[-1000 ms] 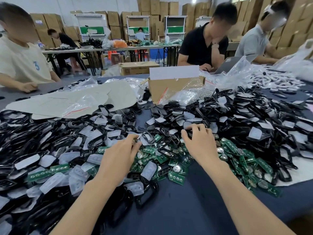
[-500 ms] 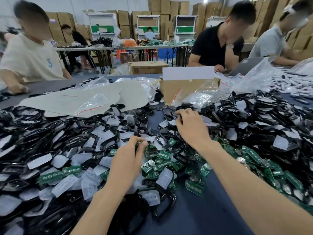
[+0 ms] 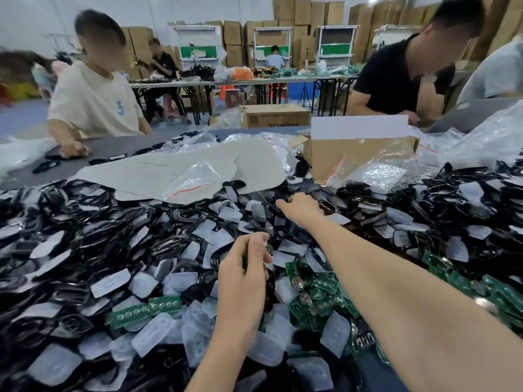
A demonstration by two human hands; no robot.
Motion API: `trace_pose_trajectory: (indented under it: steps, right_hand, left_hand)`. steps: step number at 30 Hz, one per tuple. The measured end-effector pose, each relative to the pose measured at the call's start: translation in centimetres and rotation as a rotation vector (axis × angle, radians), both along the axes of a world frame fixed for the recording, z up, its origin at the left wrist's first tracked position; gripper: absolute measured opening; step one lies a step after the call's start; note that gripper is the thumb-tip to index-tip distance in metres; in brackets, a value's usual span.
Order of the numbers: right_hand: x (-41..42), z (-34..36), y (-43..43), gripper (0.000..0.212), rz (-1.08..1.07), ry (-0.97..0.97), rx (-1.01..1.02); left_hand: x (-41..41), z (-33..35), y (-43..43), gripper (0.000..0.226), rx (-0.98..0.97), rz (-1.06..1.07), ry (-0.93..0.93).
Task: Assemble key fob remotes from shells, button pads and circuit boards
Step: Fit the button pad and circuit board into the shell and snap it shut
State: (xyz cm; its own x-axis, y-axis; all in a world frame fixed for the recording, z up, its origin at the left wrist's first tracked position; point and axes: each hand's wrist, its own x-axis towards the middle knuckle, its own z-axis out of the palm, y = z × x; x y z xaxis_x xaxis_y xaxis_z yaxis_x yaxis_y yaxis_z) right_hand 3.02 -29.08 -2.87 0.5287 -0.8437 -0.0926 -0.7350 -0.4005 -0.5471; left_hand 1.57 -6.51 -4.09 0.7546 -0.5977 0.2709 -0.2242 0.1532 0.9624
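A small circuit board, of which only a green edge shows, is pinched upright between the thumb and curled fingers of the left hand. It is held raised above the heap, probably so that it stays ready while its mating part is found. Directly beneath and to the right of that hand, the loose green circuit boards are spread within easy reach. Translucent button pads are scattered all around them. The black shells are piled in broad drifts to either side and beyond. The right hand is stretched well apart from the left, far forward into the shells, with its fingertips down among them. Whether anything is gripped there cannot be told, as the fingers are hidden behind the hand. A shell is judged to be what is sought, since the board needs a housing before a pad can be seated. Past the hands, an empty clear bag is laid on a grey sheet. A cardboard box is stood at the far edge of the pile, likely for stock or finished pieces. A bare strip of dark table is left nearest the body. Other workers are seated across the table.
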Motion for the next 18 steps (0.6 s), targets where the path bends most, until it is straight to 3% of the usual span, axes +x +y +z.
trace_pose_trajectory:
  steps: [3,7,11,14,18]
  right_hand:
    - [0.9,-0.4,-0.1,0.037,-0.044,0.053,-0.037]
    - [0.0,-0.7,0.2,0.030,-0.024,-0.054,-0.053]
    - [-3.3,0.8,1.9,0.020,-0.020,-0.432,0.039]
    - [-7.2,1.9,4.0,0.013,0.002,-0.740,0.310]
    - [-13.0,1.8,7.2,0.014,0.007,-0.950,0.515]
  left_hand:
    - [0.0,0.1,-0.1,0.029,-0.034,-0.010,0.080]
    - [-0.1,0.3,-0.2,0.024,-0.057,-0.007,0.075]
    - [-0.5,0.5,0.1,0.015,-0.027,0.005,-0.031]
    - [-0.5,0.4,0.3,0.017,0.011,0.011,-0.108]
    - [-0.9,0.4,0.3,0.020,0.032,0.056,-0.163]
